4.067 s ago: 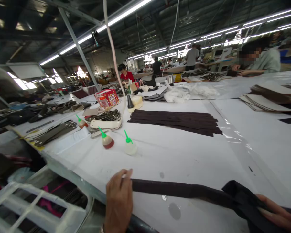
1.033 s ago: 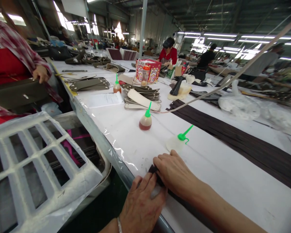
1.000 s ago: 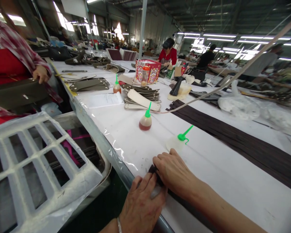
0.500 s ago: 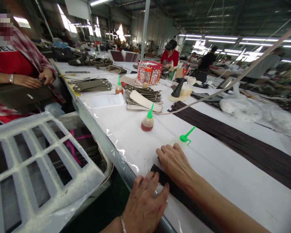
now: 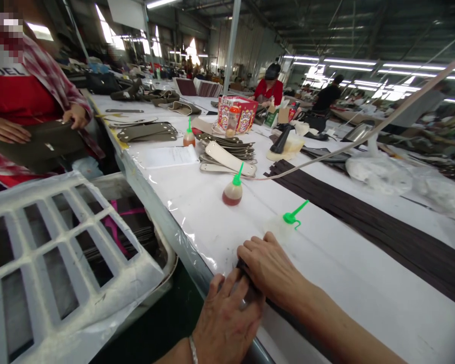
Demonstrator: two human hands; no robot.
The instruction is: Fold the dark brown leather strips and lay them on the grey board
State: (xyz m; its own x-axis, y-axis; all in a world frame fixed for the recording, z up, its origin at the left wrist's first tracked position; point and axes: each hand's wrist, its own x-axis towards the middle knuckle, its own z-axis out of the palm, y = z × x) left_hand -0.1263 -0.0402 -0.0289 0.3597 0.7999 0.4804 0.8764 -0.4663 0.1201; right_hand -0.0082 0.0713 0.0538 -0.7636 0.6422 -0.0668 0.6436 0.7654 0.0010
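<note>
My right hand (image 5: 267, 265) lies palm down on the end of a dark brown strip (image 5: 278, 313) at the near edge of the white table (image 5: 337, 263), its fingers curled over the strip's end. My left hand (image 5: 225, 318) sits just below it at the table edge, fingers pressed onto the same strip end. Most of the strip is hidden under my right forearm. A clear squeeze bottle with a green nozzle (image 5: 286, 225) stands just beyond my right hand.
A red-filled squeeze bottle (image 5: 232, 191) stands further back, with stacked leather pieces (image 5: 227, 151), a paper sheet (image 5: 165, 155) and a row of dark strips (image 5: 367, 222). A white plastic crate (image 5: 60, 263) sits at my left. A person in red (image 5: 26, 111) handles a dark piece nearby.
Both hands have closed together again over the strip's end, which showed flat half a second ago. The view has shifted slightly right.
</note>
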